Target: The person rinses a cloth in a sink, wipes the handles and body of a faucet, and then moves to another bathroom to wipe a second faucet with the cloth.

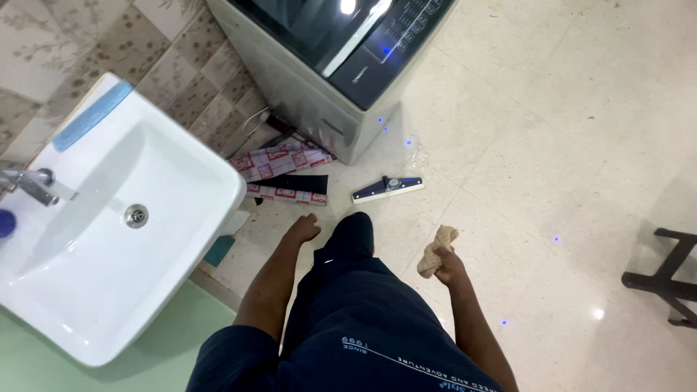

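Right hand [450,265] fingers clench a beige rag [435,249] — bunched above them.

A crumpled beige cloth [437,250] is sitting bunched in the right hand [449,266], hanging above the glossy cream floor tiles [552,160].

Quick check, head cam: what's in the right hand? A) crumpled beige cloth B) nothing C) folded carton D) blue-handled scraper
A: the right hand is closed around a crumpled beige cloth, while the scraper and the carton lie on the floor near the washing machine, and the left hand holds nothing.
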